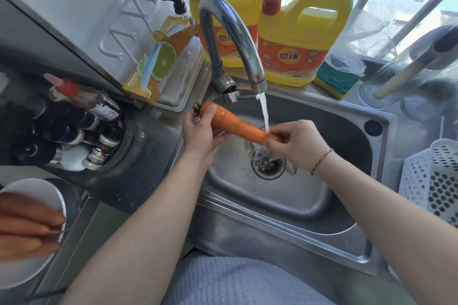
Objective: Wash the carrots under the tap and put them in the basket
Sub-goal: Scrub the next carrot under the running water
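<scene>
I hold one orange carrot (235, 124) across the steel sink (322, 205), under the water running from the curved tap (233, 32). My left hand (200, 129) grips its thick stem end. My right hand (295, 142) grips the thin end, where the stream lands. More carrots (27, 225) lie on a white plate (32, 188) at the lower left. The white perforated basket (431, 181) stands at the right of the sink; what it holds is hidden.
Two yellow detergent jugs (295, 39) and a green sponge (337, 79) stand behind the tap. A box of wrap (158, 64) lies left of it. Sauce and spice bottles (81, 126) crowd the left counter. Glass jars (416, 77) stand at the back right.
</scene>
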The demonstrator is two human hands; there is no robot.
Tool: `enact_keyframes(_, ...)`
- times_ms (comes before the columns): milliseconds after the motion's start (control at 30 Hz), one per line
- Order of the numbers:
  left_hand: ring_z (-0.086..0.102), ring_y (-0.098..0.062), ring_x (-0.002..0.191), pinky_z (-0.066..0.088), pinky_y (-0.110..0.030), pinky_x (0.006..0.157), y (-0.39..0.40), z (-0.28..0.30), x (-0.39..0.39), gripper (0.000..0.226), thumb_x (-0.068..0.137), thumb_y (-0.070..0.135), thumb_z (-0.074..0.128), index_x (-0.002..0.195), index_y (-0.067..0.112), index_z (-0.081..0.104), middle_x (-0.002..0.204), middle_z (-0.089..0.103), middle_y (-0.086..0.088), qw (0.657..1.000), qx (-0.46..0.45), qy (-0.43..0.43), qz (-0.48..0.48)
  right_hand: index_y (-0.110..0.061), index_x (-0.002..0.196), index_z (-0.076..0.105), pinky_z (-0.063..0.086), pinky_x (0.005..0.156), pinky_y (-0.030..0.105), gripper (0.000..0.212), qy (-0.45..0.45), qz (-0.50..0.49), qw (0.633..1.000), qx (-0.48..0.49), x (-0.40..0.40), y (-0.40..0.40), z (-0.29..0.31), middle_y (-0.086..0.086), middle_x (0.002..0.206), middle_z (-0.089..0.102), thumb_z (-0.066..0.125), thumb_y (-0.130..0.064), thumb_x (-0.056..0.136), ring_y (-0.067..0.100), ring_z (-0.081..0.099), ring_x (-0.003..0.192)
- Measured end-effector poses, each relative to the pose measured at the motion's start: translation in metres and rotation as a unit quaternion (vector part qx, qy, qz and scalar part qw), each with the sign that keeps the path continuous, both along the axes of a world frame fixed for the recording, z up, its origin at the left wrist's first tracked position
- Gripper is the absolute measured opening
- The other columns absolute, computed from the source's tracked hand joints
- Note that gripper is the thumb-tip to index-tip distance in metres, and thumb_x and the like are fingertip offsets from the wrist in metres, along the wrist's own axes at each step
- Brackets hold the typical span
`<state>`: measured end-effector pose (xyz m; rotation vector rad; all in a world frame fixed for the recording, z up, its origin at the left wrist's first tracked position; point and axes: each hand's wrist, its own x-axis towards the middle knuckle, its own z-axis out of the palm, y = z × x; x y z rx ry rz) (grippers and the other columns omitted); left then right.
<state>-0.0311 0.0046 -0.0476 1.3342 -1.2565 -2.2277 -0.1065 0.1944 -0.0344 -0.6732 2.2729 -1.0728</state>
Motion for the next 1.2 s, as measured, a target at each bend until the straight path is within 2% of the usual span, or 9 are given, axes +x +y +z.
enact_keyframes(133, 0.064, -0.020, 0.082, 0.054, -0.029, 0.060, -0.003, -0.001, 0.004, 0.039, 0.094, 0.034, 0.064, 0.126, 0.017, 0.050, 0.107, 0.058, -0.011, 0.998, 0.064, 0.016, -0.011, 0.003, 0.096, 0.068, 0.036, 0.041, 0.018, 0.025, -0.231, -0.092, 0.960, -0.127, -0.004, -0.005, -0.003, 0.010, 0.060, 0.052, 0.053, -0.016, 0.101, 0.015, 0.042, 0.044)
enact_keyframes(233, 0.062, -0.018, 0.072, 0.053, -0.026, 0.057, -0.008, -0.002, 0.005, 0.038, 0.094, 0.031, 0.062, 0.125, 0.011, 0.052, 0.098, 0.057, -0.011, 0.998, 0.029, 0.003, -0.051, -0.002, 0.092, 0.061, 0.027, 0.039, 0.018, 0.031, -0.315, -0.082, 0.935, -0.139, -0.002, -0.006, -0.006, 0.005, 0.060, 0.046, 0.041, -0.022, 0.106, 0.015, 0.034, 0.044)
enact_keyframes(367, 0.059, -0.017, 0.068, 0.053, -0.026, 0.055, -0.008, 0.000, 0.002, 0.016, 0.096, 0.029, 0.062, 0.103, 0.017, 0.055, 0.088, 0.056, -0.009, 0.997, -0.023, -0.025, -0.071, -0.023, 0.098, 0.071, 0.039, 0.046, 0.017, 0.028, -0.214, -0.055, 0.971, -0.088, 0.001, -0.001, -0.004, 0.000, 0.066, 0.063, 0.046, -0.012, 0.102, 0.012, 0.047, 0.049)
enact_keyframes(500, 0.059, -0.017, 0.072, 0.054, -0.026, 0.055, -0.002, -0.002, 0.001, 0.017, 0.095, 0.032, 0.064, 0.100, 0.018, 0.055, 0.089, 0.056, -0.009, 0.997, -0.030, -0.039, -0.064, -0.036, 0.088, 0.073, 0.048, 0.053, 0.021, 0.032, -0.121, -0.076, 0.987, -0.077, 0.001, -0.002, -0.004, 0.000, 0.065, 0.070, 0.057, -0.009, 0.093, 0.009, 0.053, 0.049)
enact_keyframes(600, 0.058, -0.017, 0.071, 0.054, -0.026, 0.053, -0.001, -0.002, 0.000, 0.018, 0.094, 0.032, 0.065, 0.098, 0.018, 0.056, 0.087, 0.056, -0.009, 0.996, -0.038, -0.052, -0.062, -0.033, 0.082, 0.076, 0.047, 0.049, 0.015, 0.030, -0.066, -0.079, 0.994, -0.035, -0.001, -0.006, 0.001, 0.009, 0.062, 0.070, 0.058, -0.010, 0.089, 0.007, 0.051, 0.043)
enact_keyframes(733, 0.058, -0.018, 0.068, 0.055, -0.026, 0.053, -0.006, -0.002, 0.000, 0.018, 0.095, 0.031, 0.064, 0.099, 0.016, 0.056, 0.086, 0.056, -0.009, 0.994, -0.049, -0.061, -0.079, -0.020, 0.087, 0.079, 0.039, 0.044, 0.010, 0.031, -0.091, -0.027, 0.995, 0.016, -0.005, -0.005, 0.006, 0.011, 0.055, 0.065, 0.051, -0.006, 0.089, 0.002, 0.047, 0.035)
enact_keyframes(867, 0.059, -0.018, 0.070, 0.056, -0.027, 0.055, -0.009, -0.002, 0.002, 0.017, 0.096, 0.031, 0.063, 0.100, 0.017, 0.055, 0.088, 0.057, -0.010, 0.994, -0.049, -0.060, -0.080, -0.013, 0.078, 0.078, 0.038, 0.044, 0.010, 0.027, -0.093, -0.021, 0.995, 0.021, -0.007, -0.009, 0.004, 0.011, 0.054, 0.067, 0.055, -0.012, 0.092, 0.002, 0.047, 0.036)
enact_keyframes(1067, 0.061, -0.019, 0.070, 0.055, -0.028, 0.054, -0.017, -0.005, 0.005, 0.017, 0.096, 0.031, 0.063, 0.100, 0.016, 0.055, 0.088, 0.057, -0.010, 0.993, -0.055, -0.064, -0.086, -0.013, 0.087, 0.079, 0.044, 0.050, 0.022, 0.029, -0.148, -0.012, 0.989, 0.015, -0.009, -0.011, -0.002, 0.010, 0.056, 0.068, 0.051, -0.007, 0.089, 0.015, 0.048, 0.047)
enact_keyframes(1200, 0.060, -0.019, 0.072, 0.055, -0.028, 0.054, -0.017, -0.006, 0.004, 0.016, 0.097, 0.032, 0.061, 0.102, 0.017, 0.056, 0.089, 0.057, -0.010, 0.994, -0.047, -0.057, -0.085, -0.009, 0.088, 0.079, 0.042, 0.046, 0.020, 0.025, -0.167, -0.019, 0.986, -0.006, -0.010, -0.010, 0.001, 0.012, 0.056, 0.068, 0.054, -0.007, 0.090, 0.014, 0.047, 0.044)
